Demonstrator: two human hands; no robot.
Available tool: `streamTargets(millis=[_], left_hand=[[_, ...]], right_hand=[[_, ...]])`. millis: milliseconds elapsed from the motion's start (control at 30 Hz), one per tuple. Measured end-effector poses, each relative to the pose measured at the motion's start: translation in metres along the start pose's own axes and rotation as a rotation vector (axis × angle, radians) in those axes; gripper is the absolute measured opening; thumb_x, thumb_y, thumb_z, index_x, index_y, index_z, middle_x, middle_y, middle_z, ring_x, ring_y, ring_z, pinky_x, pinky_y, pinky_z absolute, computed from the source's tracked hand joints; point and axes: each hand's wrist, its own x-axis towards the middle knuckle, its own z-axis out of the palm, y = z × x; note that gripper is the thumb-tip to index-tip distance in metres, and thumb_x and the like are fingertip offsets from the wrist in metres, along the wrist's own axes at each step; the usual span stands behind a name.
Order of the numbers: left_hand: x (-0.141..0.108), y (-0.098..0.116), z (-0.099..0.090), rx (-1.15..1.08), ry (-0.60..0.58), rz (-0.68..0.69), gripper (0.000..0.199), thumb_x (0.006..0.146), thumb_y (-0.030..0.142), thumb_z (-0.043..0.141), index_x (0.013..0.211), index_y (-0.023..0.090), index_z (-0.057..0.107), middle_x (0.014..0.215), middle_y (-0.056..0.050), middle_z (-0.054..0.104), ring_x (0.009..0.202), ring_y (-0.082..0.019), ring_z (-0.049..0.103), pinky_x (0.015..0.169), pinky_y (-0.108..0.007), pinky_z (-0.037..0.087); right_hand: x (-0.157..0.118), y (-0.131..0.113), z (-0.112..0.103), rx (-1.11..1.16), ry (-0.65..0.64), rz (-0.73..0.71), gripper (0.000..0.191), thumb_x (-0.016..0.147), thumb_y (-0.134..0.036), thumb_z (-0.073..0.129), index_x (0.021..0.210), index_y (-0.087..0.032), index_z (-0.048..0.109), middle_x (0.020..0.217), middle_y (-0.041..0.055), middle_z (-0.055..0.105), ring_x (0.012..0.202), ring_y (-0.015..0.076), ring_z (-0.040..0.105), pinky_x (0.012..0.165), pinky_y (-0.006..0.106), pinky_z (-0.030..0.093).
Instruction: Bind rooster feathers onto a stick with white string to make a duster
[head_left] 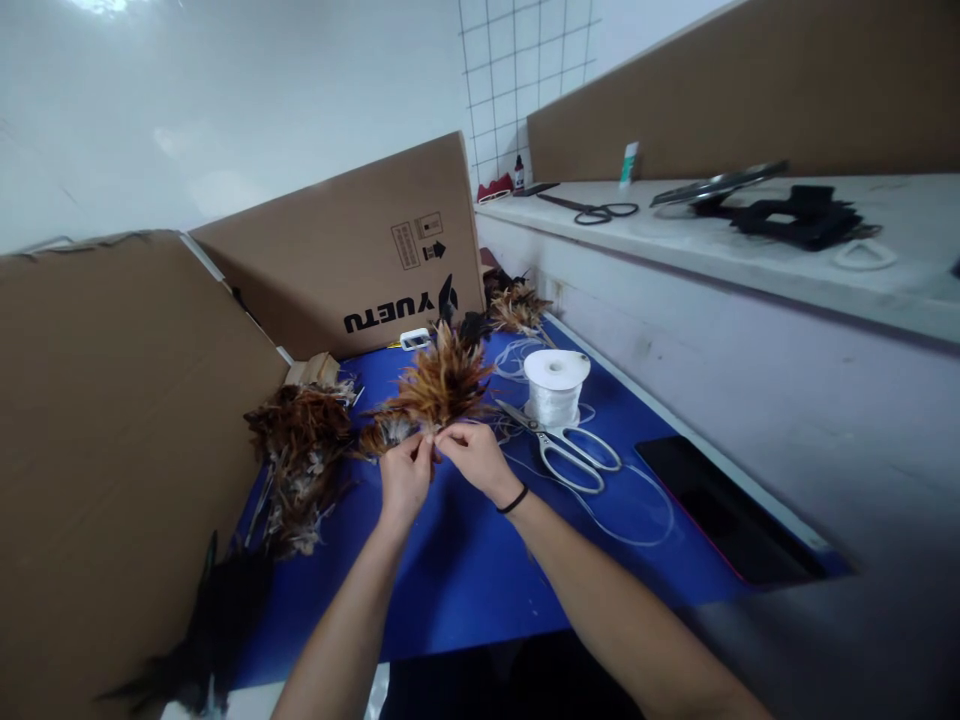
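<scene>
A bunch of brown and orange feathers (448, 375) fans upward over the blue table. Its base is pinched between the closed fingertips of my left hand (406, 475) and my right hand (474, 455), which meet there. A black band circles my right wrist. Just beyond the right hand lie scissors with white handles (576, 455), blades pointing toward the feathers. A white spool of clear cord (556, 388) stands upright behind the scissors, and loose loops of the cord curl around it. Whether cord is between my fingertips is too small to tell.
Piles of brown feathers (300, 430) lie left, with black feathers (225, 610) nearer me. Cardboard panels (330, 250) wall the left and back. A dark phone or tablet (724, 510) rests at right, below a white ledge (802, 275) holding black scissors (596, 212) and a glue stick (628, 165).
</scene>
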Motion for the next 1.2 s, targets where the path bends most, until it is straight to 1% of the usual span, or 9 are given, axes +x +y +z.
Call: streamTargets(millis=[133,267,367,500,700,800,933,1067,1200], left_hand=[[-0.003,0.007,0.001,0.066,0.047,0.098,0.023,0.079,0.028,0.056,0.059,0.019,0.063,0.044,0.000,0.052,0.041,-0.011,0.045,0.052,-0.022,0.033],[-0.007,0.008,0.006,0.108,0.125,0.149,0.009,0.075,0.021,0.060,0.076,0.019,0.069,0.058,-0.004,0.058,0.059,-0.016,0.054,0.064,-0.024,0.038],[-0.011,0.009,0.011,0.048,0.188,0.146,0.019,0.073,0.019,0.062,0.091,0.019,0.070,0.073,-0.007,0.063,0.072,-0.019,0.057,0.071,-0.025,0.040],[-0.016,0.012,0.014,0.001,0.196,0.146,0.024,0.074,0.021,0.062,0.096,0.019,0.070,0.085,-0.010,0.065,0.083,-0.021,0.058,0.080,-0.027,0.040],[-0.013,0.016,0.009,-0.046,0.117,0.000,0.022,0.078,0.035,0.059,0.083,0.020,0.073,0.053,-0.002,0.059,0.051,-0.014,0.053,0.057,-0.023,0.041],[-0.008,0.014,0.010,-0.154,0.073,-0.101,0.030,0.076,0.039,0.059,0.093,0.017,0.072,0.055,-0.002,0.062,0.043,-0.013,0.052,0.046,-0.022,0.040],[-0.002,0.009,0.011,-0.294,0.059,-0.146,0.032,0.072,0.039,0.063,0.091,0.014,0.071,0.059,-0.001,0.064,0.042,-0.011,0.051,0.038,-0.021,0.035],[-0.005,0.008,0.010,-0.124,0.088,-0.084,0.029,0.077,0.040,0.058,0.088,0.016,0.072,0.042,0.003,0.052,0.036,-0.009,0.042,0.040,-0.021,0.032],[-0.013,0.014,0.010,0.044,0.136,0.059,0.026,0.080,0.036,0.055,0.087,0.019,0.074,0.045,0.002,0.053,0.042,-0.009,0.045,0.050,-0.021,0.035]], right_hand=[[0.001,0.002,0.002,0.144,0.000,0.096,0.032,0.075,-0.037,0.059,0.053,-0.014,0.062,0.052,-0.0005,0.058,0.053,0.0111,0.051,0.053,0.022,0.038],[0.002,0.002,0.006,0.242,0.071,0.125,0.033,0.071,-0.037,0.064,0.048,-0.014,0.056,0.047,-0.0042,0.046,0.050,0.0085,0.042,0.051,0.021,0.034],[0.002,0.000,0.007,0.277,0.100,0.154,0.036,0.070,-0.039,0.064,0.046,-0.014,0.053,0.046,-0.0055,0.039,0.048,0.0070,0.035,0.048,0.022,0.029],[0.002,-0.003,0.006,0.363,0.116,0.206,0.029,0.066,-0.038,0.066,0.053,-0.013,0.060,0.050,-0.0038,0.048,0.051,0.0082,0.040,0.051,0.022,0.033],[0.001,-0.003,0.006,0.455,0.141,0.250,0.026,0.065,-0.037,0.064,0.054,-0.013,0.059,0.049,-0.0021,0.050,0.048,0.0086,0.041,0.046,0.022,0.033],[0.000,-0.005,0.005,0.475,0.141,0.258,0.025,0.067,-0.035,0.062,0.055,-0.014,0.059,0.045,-0.0034,0.046,0.045,0.0078,0.038,0.043,0.021,0.030],[-0.001,-0.011,0.005,0.439,0.138,0.266,0.024,0.067,-0.033,0.061,0.052,-0.015,0.057,0.042,-0.0044,0.043,0.043,0.0077,0.037,0.040,0.021,0.028],[-0.002,-0.013,0.005,0.426,0.116,0.259,0.026,0.067,-0.036,0.062,0.054,-0.014,0.059,0.045,-0.0036,0.047,0.043,0.0084,0.040,0.042,0.021,0.031],[-0.002,-0.009,0.006,0.387,0.138,0.243,0.030,0.066,-0.039,0.066,0.051,-0.013,0.059,0.044,-0.0032,0.046,0.046,0.0084,0.041,0.043,0.021,0.031]])
